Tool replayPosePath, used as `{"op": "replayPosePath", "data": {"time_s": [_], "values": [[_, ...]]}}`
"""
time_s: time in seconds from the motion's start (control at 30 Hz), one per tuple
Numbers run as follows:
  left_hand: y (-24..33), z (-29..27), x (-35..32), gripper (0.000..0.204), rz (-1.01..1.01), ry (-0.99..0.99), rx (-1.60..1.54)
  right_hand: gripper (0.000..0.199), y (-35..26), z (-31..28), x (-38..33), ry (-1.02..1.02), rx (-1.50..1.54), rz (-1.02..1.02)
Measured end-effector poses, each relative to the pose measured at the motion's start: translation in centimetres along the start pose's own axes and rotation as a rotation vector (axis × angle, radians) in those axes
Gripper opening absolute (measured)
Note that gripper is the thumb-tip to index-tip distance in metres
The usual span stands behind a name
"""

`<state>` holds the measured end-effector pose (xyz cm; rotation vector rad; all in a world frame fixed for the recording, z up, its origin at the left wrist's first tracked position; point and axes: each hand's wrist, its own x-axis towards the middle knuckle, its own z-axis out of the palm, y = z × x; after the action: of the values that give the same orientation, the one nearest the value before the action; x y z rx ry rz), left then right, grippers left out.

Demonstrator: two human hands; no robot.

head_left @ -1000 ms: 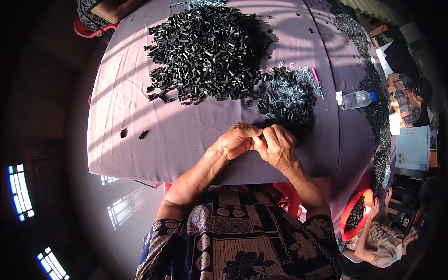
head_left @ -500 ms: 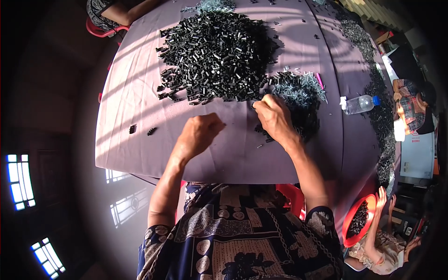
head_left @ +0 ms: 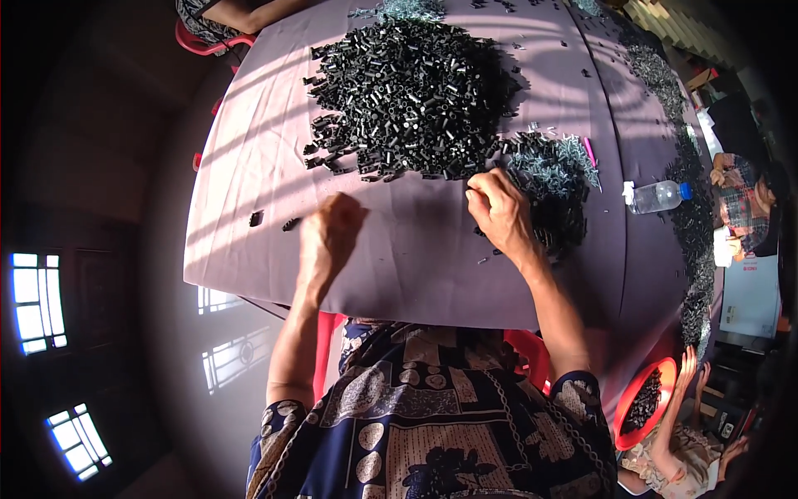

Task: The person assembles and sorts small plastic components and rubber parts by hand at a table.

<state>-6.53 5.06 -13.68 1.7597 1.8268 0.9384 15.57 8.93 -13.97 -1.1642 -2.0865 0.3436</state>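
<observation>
Over the purple-grey cloth, my left hand [head_left: 334,226] is curled closed and somewhat smeared by motion; whatever may be inside its fingers is hidden. It hovers beside two loose black pieces [head_left: 256,218]. My right hand [head_left: 504,213] has its thumb and fingers pinched together at the left edge of a smaller pile of black pieces [head_left: 561,224], and I cannot make out anything between them. Clear, screw-like small parts [head_left: 550,158] lie on top of that pile. Beyond both hands rises a big heap of small black tubular plastic pieces [head_left: 416,96].
A magenta pen-like stick [head_left: 591,153] lies by the clear parts. A clear bottle with a blue cap [head_left: 658,196] rests on its side at the right. Past it runs a long band of parts [head_left: 692,224]. A co-worker's hands [head_left: 688,366] are near a red basin [head_left: 647,403].
My left hand has drawn back to the left, away from my right hand. My right hand stays pinched by the smaller pile. The whole view has shifted slightly.
</observation>
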Motion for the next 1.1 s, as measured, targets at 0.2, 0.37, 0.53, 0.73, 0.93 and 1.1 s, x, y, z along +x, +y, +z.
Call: {"op": "replayPosePath", "data": {"time_s": [0.2, 0.37, 0.53, 0.73, 0.93, 1.1], "values": [[3.6, 4.9, -0.2, 0.019, -0.527, -0.639, -1.294, 0.013, -3.2, 0.4, -1.8, 0.144, 0.046, -0.048], [1.6, 7.8, 0.3, 0.015, -0.568, -0.738, -1.470, 0.016, -1.6, 1.4, -2.6, 0.103, 0.046, -0.154], [0.8, 9.0, 1.3, 0.010, -0.516, -0.709, -1.459, 0.012, -0.2, -0.2, -2.2, -0.116, 0.428, 0.161], [0.0, 9.4, 1.7, 0.014, -0.576, -0.718, -1.536, 0.012, 0.8, -1.4, -4.6, -0.235, 0.143, 0.077], [1.6, 9.3, 1.1, 0.015, -0.533, -0.750, -1.514, 0.009, 0.6, -1.8, -6.3, -0.385, -0.158, -0.163], [2.9, 8.3, 0.2, 0.012, -0.489, -0.778, -1.496, 0.011, 0.6, -1.9, -6.8, -0.234, 0.026, -0.041]]}}
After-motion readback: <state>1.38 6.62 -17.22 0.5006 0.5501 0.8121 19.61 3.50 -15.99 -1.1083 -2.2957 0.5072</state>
